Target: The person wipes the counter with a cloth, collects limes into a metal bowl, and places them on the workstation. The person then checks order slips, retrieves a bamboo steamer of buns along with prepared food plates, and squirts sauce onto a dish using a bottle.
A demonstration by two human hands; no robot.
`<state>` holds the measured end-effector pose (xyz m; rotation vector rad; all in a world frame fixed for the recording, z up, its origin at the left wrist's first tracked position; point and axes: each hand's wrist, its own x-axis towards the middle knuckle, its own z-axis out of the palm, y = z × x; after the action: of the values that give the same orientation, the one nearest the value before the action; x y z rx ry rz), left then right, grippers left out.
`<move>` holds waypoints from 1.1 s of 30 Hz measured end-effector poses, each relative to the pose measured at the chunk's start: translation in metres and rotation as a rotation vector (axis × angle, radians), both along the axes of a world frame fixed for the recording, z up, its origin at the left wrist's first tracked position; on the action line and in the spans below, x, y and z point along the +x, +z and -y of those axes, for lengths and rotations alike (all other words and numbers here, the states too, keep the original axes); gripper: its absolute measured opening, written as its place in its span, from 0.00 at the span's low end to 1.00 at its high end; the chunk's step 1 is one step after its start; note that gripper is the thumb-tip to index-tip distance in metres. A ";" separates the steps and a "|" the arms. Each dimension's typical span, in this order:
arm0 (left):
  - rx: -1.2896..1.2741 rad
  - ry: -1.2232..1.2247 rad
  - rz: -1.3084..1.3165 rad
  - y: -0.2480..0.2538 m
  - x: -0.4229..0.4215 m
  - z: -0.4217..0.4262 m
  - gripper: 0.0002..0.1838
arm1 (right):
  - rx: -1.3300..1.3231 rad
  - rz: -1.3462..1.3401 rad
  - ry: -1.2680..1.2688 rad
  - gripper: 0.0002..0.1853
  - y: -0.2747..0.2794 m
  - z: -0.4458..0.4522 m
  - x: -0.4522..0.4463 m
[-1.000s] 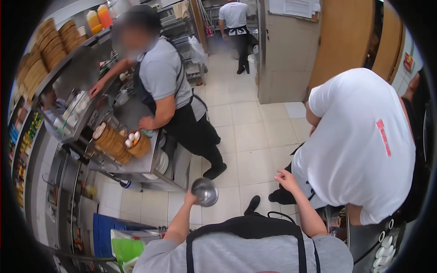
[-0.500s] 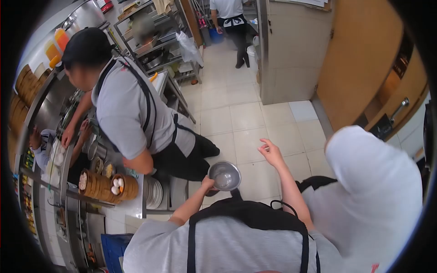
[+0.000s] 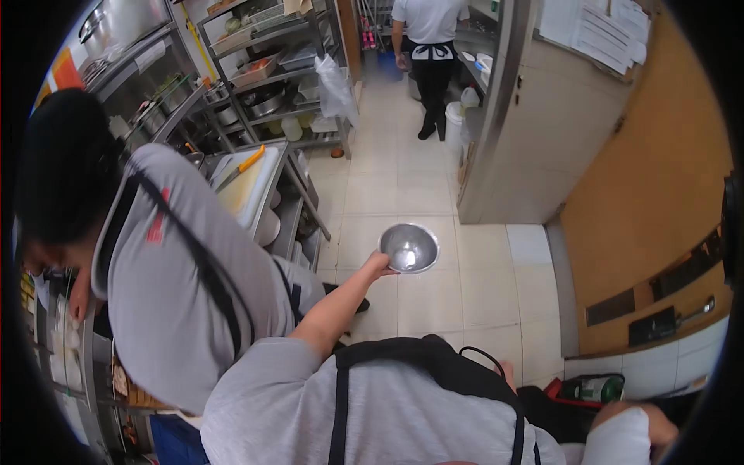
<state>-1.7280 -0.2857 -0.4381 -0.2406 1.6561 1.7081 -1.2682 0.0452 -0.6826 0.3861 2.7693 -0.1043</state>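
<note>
My left hand (image 3: pixel 379 264) grips the near left rim of a round stainless-steel bowl (image 3: pixel 409 249), its fingers closed around the edge. The bowl is held out over the tiled floor, and a bright reflection shows inside it; I see no food in it. Only a sliver of my right arm (image 3: pixel 508 373) shows past the black apron (image 3: pixel 434 364). The right hand itself is out of sight.
A co-worker (image 3: pixel 178 271) leans over the counter close on my left. A knife (image 3: pixel 242 167) lies on a cutting board (image 3: pixel 267 174). Another person (image 3: pixel 431 46) stands farther down the aisle. Steel shelves (image 3: pixel 267 77) line the left; a wooden door (image 3: pixel 643 201) is right.
My left hand and the bowl have moved forward along the aisle. My right hand, earlier stretched out with spread fingers, has left view. The co-worker on the left is now closer beside me.
</note>
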 end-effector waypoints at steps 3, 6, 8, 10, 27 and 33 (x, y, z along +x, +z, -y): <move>0.064 -0.038 -0.044 0.008 -0.073 -0.039 0.21 | -0.302 0.137 -0.469 0.12 0.005 -0.007 0.002; 0.110 -0.029 -0.052 0.015 -0.133 -0.065 0.21 | -0.355 0.186 -0.537 0.15 0.008 -0.033 -0.048; 0.158 -0.035 -0.075 -0.014 -0.179 -0.072 0.22 | -0.402 0.151 -0.510 0.18 0.005 -0.060 -0.102; 0.175 0.066 -0.020 0.011 -0.200 -0.071 0.23 | -0.491 -0.046 -0.446 0.20 0.008 -0.089 -0.179; 0.086 0.535 -0.401 0.123 -0.477 0.086 0.28 | -1.395 0.368 0.261 0.35 0.401 0.171 -1.017; 0.078 0.503 -0.459 0.181 -0.607 0.118 0.32 | -1.600 0.083 0.169 0.28 0.426 0.222 -1.155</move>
<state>-2.3351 -0.4032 -0.2570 -0.2560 1.9645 2.3351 -2.4236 -0.1764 -0.2567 -0.2731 1.7737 -1.9172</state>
